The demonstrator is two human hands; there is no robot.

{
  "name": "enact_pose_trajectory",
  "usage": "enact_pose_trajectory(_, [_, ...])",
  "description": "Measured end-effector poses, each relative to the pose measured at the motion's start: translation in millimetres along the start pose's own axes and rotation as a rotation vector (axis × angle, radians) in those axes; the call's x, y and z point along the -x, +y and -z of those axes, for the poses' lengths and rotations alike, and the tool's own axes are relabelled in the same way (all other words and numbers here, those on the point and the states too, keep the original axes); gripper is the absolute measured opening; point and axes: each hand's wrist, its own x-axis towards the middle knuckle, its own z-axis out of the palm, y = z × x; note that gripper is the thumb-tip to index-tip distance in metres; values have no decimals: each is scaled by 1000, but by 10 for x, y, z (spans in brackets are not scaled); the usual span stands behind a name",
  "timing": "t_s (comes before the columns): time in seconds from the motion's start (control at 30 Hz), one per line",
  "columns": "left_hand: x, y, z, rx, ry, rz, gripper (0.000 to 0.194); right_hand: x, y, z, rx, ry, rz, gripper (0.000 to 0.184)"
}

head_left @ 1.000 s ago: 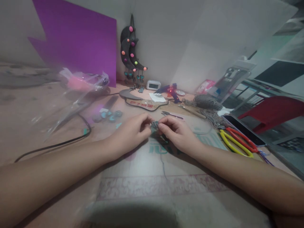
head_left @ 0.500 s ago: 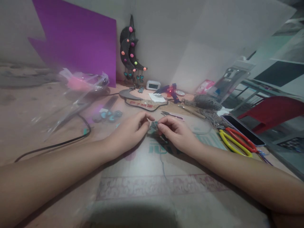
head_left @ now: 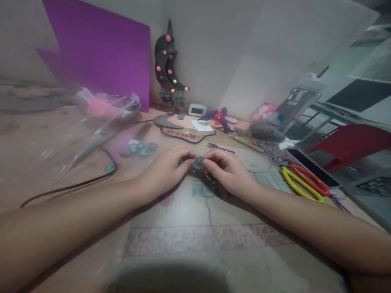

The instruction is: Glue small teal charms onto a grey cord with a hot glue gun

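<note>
Fingers (head_left: 184, 152) of the left hand (head_left: 165, 171) again pinch the gray piece (head_left: 198, 162).

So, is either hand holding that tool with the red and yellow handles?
No: that tool lies beside the phone, while the left hand and right hand meet at a small grey piece.

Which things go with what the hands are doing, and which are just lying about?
Seem to belong:
grey piece, held by left fingers and right fingers
maybe grey yarn, similar colour

Probably just lying about:
clock
phone
purple board
</note>
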Motion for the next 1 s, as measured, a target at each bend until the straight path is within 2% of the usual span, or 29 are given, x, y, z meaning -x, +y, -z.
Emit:
enact_pose_trajectory(0.17, [-7, 15, 8, 6, -22, 35, 18, -5, 5, 10, -1, 5, 10, 15])
enact_pose_trajectory(1.0, [1, -49, -31, -54, 34, -4, 10, -4, 20, -6, -1, -3, 27, 13])
